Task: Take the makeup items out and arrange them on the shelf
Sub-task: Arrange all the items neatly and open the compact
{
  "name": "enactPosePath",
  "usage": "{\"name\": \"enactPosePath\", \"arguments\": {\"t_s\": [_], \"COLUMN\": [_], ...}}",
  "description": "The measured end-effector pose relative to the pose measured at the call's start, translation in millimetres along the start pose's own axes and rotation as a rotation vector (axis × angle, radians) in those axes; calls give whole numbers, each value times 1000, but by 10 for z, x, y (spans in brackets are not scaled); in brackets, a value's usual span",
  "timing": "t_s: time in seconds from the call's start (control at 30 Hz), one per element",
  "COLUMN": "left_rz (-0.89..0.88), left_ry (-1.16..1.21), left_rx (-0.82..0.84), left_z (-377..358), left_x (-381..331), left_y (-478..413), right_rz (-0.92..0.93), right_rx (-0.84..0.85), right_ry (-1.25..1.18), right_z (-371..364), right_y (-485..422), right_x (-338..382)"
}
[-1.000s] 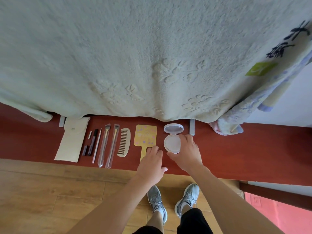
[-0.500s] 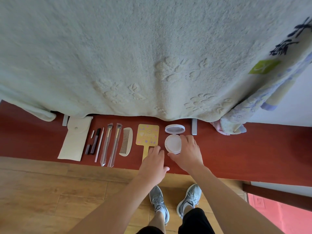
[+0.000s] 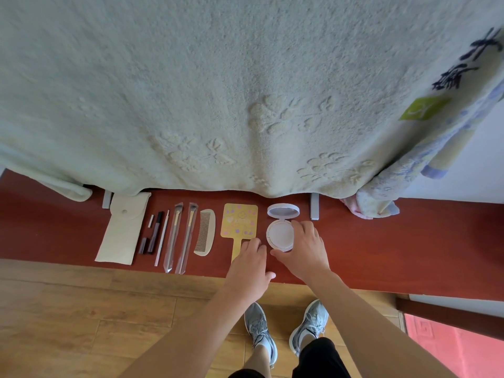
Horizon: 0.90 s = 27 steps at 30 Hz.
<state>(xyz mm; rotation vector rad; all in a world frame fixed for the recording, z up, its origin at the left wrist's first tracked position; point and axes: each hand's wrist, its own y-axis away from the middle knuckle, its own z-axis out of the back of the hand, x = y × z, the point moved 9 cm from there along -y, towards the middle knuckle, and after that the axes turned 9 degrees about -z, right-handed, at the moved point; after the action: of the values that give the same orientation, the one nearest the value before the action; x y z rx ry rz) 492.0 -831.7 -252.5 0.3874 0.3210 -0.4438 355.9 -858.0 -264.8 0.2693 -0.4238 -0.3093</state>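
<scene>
From where I stand, the right hand [image 3: 302,252] has the open compact [image 3: 281,236] pinched: thumb on the near rim, fingers curled over its right & far side. The compact's lid [image 3: 283,210] is flipped back toward the blanket [image 3: 245,91]. The left hand [image 3: 249,264] lies w/ relaxed fingers on the handle of the yellow mirror [image 3: 239,221], thumb sticking out, gripping nothing.

The compact sits on the red shelf [image 3: 409,241] at the right end of the row, just beside the mirror. The comb [image 3: 205,231], two sleeved brushes [image 3: 174,236], thin pencils [image 3: 156,230] & the white pouch [image 3: 122,227] run off to the left.

Looks like the step is squaring up the compact as the last item in the row. To do it well, IMO:
- Leave the base flat on the shelf & slide or turn it rather than lift, since the hinged lid could flop.
- Line it up w/ the mirror's long side, w/ a gap like the others.
- Don't nudge the mirror; the left hand pinning its handle helps there.
- Set it back from the near edge, as the floor's right below.

Whether it should be shut first, can't tell.
</scene>
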Motion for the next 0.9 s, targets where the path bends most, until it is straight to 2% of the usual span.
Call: {"name": "enactPosePath", "arguments": {"t_s": [0.9], "left_rz": [37], "left_ry": [7], "left_rx": [11], "left_z": [-23], "left_x": [20], "left_y": [-1], "right_rz": [6], "right_rx": [20], "right_ry": [-23], "right_z": [13], "right_y": [15], "right_x": [-15]}}
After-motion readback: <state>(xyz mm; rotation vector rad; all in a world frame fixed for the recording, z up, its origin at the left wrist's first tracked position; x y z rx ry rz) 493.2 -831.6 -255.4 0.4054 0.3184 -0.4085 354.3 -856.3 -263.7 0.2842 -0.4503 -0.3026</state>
